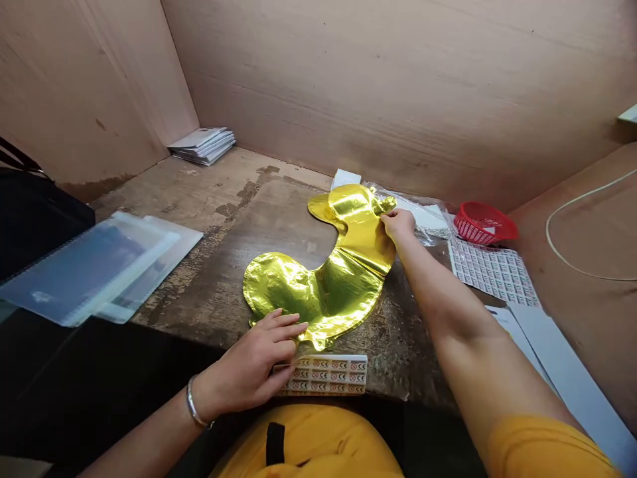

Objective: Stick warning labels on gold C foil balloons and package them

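A shiny gold foil balloon [348, 285], flat and curved, lies on the worn wooden table [199, 279] in front of me. My right hand [399, 224] pinches its upper right edge, beside a crumpled gold knob of foil. My left hand [263, 362] rests with fingers stretched out over the balloon's lower left edge. Just under that hand lies a sheet of CE-mark stickers [328, 375] at the table's front edge, partly covered by the palm and thumb.
Clear plastic sleeves [94, 265] overhang the left table edge beside a black bag [40, 219]. A stack of white papers [204, 145] sits in the back left corner. At right are a red basket [482, 222], a sticker sheet [492, 269], a clear plastic bag [423, 216] and white card strips [562, 372]. Wooden walls enclose the table.
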### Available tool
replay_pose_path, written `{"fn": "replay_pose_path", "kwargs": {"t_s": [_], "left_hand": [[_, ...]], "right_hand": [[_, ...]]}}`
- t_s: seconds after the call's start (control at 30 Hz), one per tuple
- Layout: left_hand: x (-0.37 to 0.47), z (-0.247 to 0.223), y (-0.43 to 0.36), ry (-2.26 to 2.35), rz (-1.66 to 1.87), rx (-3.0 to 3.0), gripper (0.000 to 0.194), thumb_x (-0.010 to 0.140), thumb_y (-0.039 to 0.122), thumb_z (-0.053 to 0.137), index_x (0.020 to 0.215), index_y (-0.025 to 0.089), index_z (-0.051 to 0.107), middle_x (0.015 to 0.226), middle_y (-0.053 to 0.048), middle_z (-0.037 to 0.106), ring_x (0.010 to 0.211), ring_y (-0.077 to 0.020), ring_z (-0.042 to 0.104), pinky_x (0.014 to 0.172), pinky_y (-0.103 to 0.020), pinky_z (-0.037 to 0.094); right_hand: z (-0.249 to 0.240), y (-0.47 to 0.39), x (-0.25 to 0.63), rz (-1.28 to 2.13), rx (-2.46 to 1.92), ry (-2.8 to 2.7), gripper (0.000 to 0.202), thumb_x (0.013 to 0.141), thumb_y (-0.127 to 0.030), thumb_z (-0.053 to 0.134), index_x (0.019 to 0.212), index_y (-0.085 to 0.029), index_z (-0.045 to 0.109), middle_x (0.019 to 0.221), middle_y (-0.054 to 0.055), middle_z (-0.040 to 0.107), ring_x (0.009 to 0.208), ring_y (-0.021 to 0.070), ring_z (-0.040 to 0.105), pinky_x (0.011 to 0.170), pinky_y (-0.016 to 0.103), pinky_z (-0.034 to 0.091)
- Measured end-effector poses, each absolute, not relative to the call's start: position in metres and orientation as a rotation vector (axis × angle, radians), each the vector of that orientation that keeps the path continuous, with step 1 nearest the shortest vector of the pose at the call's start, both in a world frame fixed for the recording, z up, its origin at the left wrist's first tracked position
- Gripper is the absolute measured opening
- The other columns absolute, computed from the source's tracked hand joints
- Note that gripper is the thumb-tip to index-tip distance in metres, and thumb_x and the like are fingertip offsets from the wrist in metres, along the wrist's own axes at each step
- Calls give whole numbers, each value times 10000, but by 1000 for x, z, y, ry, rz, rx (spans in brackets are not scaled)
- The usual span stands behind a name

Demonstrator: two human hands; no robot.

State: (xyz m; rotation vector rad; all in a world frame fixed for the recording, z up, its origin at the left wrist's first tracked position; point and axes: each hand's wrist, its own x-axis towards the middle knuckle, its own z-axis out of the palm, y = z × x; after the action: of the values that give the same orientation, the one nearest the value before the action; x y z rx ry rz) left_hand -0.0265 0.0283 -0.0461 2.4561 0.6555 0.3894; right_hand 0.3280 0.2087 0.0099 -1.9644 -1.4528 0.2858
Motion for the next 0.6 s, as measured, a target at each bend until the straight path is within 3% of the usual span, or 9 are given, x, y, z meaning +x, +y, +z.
{"fn": "replay_pose_path", "kwargs": {"t_s": [0.2, 0.37, 0.47, 0.53, 0.6], "left_hand": [[-25, -47, 28, 665, 455, 2420, 71, 843, 172, 534, 781, 200, 554, 1382, -57, 560, 1362, -224, 417, 1182, -470, 226], [-26, -46, 32, 625, 492, 2379, 96, 820, 150, 551, 742, 196, 584, 1355, -63, 582, 1339, -236, 445, 1167, -480, 250], [-29, -40, 29, 590, 522, 2293, 81, 811, 145, 568, 759, 189, 611, 1386, -84, 550, 1344, -262, 434, 1162, -510, 235], [-31, -33, 22, 624, 566, 2107, 66, 816, 157, 578, 770, 177, 623, 1348, -111, 574, 1284, -268, 497, 1113, -478, 326], [-30, -25, 13, 744, 601, 1790, 77, 826, 202, 590, 767, 161, 615, 1159, -122, 670, 1076, -233, 626, 932, -380, 486]], "right_hand": [[12, 184, 309, -107, -2117, -1560, 256, 876, -228, 456, 1012, -136, 653, 989, 157, 640, 1065, 270, 463, 925, 412, 338], [-6, 126, 285, 1, -2193, -2143, 211, 821, -314, 590, 920, -175, 714, 914, 130, 709, 943, 300, 569, 833, 413, 412], [0, 86, 277, -131, -2160, -2100, 277, 861, -295, 547, 1027, -130, 696, 1015, 175, 704, 976, 332, 586, 838, 456, 427], [14, 54, 267, -248, -1959, -1977, 291, 895, -287, 516, 1088, -134, 670, 1078, 153, 696, 1012, 309, 596, 878, 446, 437], [31, 18, 251, -136, -1737, -1956, 226, 909, -297, 524, 1036, -178, 669, 1000, 97, 710, 944, 253, 632, 835, 387, 473]]}}
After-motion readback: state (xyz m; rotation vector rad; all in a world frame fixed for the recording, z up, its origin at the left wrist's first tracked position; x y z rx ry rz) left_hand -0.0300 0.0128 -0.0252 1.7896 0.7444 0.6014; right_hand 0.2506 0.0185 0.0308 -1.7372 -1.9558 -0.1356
